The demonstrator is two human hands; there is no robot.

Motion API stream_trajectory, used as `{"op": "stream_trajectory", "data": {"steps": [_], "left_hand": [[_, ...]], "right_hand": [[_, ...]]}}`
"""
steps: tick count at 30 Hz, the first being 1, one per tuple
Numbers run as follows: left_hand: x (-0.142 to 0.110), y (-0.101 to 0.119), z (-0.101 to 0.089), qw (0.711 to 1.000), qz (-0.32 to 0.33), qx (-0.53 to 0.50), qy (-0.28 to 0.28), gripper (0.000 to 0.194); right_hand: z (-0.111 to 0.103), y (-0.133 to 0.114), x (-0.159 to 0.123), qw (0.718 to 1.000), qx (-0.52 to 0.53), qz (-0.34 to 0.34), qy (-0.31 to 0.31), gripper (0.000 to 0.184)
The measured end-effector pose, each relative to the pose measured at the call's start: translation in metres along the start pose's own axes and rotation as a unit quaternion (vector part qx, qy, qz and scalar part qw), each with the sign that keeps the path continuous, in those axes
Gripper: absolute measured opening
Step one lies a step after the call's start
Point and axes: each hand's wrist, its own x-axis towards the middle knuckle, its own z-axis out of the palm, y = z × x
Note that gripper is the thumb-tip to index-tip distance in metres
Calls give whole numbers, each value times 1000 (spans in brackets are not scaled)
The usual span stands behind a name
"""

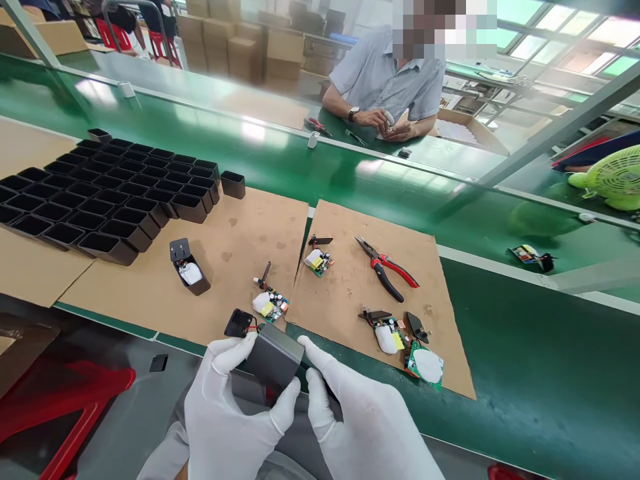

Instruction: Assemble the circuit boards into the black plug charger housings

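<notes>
My left hand point(225, 407), in a white glove, is closed around a black plastic housing point(276, 357) held over the bench's near edge. A black plug cover point(239, 323) with red and dark wires hangs out at the housing's left end. My gloved right hand point(360, 407) is closed at the right end, its fingertips against the housing; something dark between its fingers is mostly hidden. Just beyond lies a circuit board point(271, 305) with a white pad and yellow part. A filled housing point(189, 268) with its plug cover raised lies on the cardboard to the left.
Rows of open black housings point(107, 200) stand at left. On the right cardboard point(345, 293) are red-and-black pliers point(387, 267) and several circuit boards point(390, 337). Across the green bench point(525, 347) a co-worker point(390, 80) handles a small part. A green fan point(615, 177) stands at right.
</notes>
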Motion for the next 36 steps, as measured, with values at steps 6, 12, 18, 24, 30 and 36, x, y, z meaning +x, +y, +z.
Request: {"op": "stream_trajectory", "data": {"steps": [6,12,18,24,30,36], "left_hand": [[-1,-1,-2,1000,6,18,0,51],[-2,-1,-5,999,-11,52,7,53],[1,-6,-1,999,-31,7,-13,50],[17,-2,-10,912,-294,-273,-85,43],[24,4,-24,857,-341,-381,-65,56],[29,-9,-29,906,-291,-308,-19,53]], "right_hand": [[4,-2,-1,998,49,29,13,46],[5,0,0,997,77,25,-3,48],[3,4,-1,997,67,21,-20,47],[-19,24,-9,999,45,3,19,32],[35,53,28,968,-91,-31,230,33],[62,35,41,942,-120,-64,306,24]]}}
